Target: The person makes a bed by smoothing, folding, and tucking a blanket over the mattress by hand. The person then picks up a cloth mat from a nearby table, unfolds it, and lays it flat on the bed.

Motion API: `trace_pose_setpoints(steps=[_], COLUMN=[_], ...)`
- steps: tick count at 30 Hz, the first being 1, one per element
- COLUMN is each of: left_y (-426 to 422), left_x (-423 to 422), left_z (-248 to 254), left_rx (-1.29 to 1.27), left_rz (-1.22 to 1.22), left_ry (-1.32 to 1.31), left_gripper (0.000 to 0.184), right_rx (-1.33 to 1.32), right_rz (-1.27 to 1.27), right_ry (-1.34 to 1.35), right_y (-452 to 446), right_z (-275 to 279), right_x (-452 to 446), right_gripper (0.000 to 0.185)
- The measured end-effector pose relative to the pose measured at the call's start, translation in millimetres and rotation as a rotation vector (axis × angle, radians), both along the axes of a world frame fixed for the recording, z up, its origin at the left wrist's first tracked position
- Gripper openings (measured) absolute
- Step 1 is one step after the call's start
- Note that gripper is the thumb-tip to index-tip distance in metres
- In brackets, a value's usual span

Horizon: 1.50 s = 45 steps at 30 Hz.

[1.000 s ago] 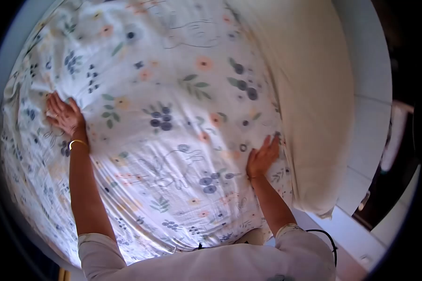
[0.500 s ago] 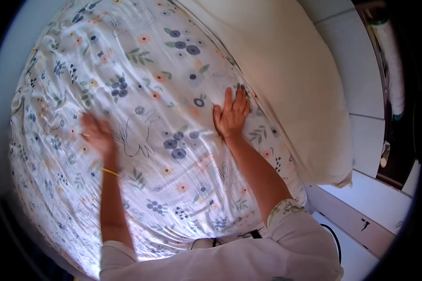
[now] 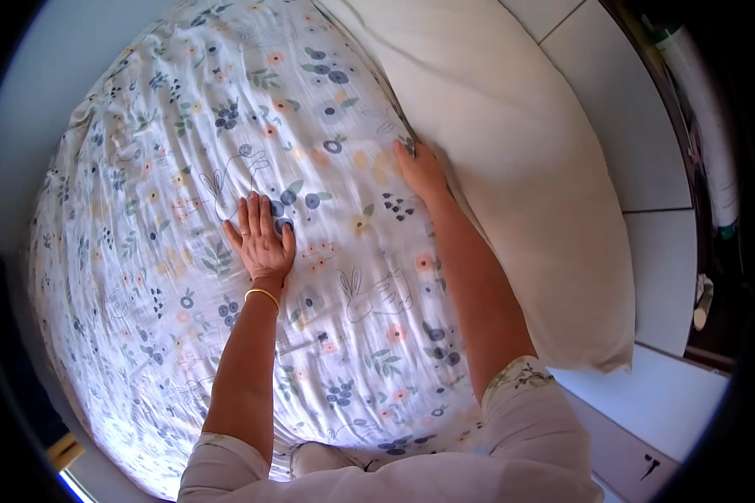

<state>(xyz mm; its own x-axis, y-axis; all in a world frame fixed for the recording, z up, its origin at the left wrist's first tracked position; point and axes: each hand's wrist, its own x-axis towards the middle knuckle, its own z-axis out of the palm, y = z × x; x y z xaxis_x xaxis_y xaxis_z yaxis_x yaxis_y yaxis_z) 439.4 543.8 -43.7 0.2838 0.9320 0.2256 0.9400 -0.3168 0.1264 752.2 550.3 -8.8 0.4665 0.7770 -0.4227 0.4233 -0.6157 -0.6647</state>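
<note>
A white bed sheet [image 3: 352, 251] printed with flowers, berries and line-drawn rabbits spreads across the bed, with creases running along it. My left hand [image 3: 262, 243], a yellow bangle at its wrist, lies flat on the sheet near the middle, fingers extended and thumb out. At the sheet's right edge, beside a long cream pillow [image 3: 512, 168], is my right hand [image 3: 421, 170]. Its fingers are curled, with a bit of the sheet's edge pinched by the thumb; some fingertips are hidden.
White panels [image 3: 617, 109] stand beyond the pillow on the right, next to a dark shelf holding a white roll [image 3: 698, 126]. A pale wall [image 3: 13, 168] borders the bed on the left. A white cabinet surface [image 3: 646, 402] sits at lower right.
My left hand has moved right and come to rest flat on the sheet. My right hand has gone from lying flat to gripping the sheet's edge by the pillow. The view has shifted.
</note>
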Motion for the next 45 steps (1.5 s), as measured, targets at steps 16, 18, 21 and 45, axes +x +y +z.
trace_pose_setpoints(steps=[16, 18, 21, 45], left_y=[45, 49, 49, 49], left_x=[9, 7, 6, 11], left_z=[-26, -27, -30, -48], left_rx=[0.005, -0.002, -0.009, 0.287], left_rz=[-0.072, -0.071, -0.069, -0.11], left_ry=[-0.105, -0.111, -0.11, -0.097], left_gripper=[0.066, 0.065, 0.064, 0.057], right_rx=[0.627, 0.509, 0.265, -0.409], right_rz=[0.085, 0.042, 0.171, -0.228], right_ry=[-0.172, -0.071, 0.06, 0.084], right_y=[192, 225, 250, -382], right_z=[-55, -44, -22, -20], right_x=[21, -2, 0, 71], right_gripper=[0.064, 0.067, 0.076, 0.054])
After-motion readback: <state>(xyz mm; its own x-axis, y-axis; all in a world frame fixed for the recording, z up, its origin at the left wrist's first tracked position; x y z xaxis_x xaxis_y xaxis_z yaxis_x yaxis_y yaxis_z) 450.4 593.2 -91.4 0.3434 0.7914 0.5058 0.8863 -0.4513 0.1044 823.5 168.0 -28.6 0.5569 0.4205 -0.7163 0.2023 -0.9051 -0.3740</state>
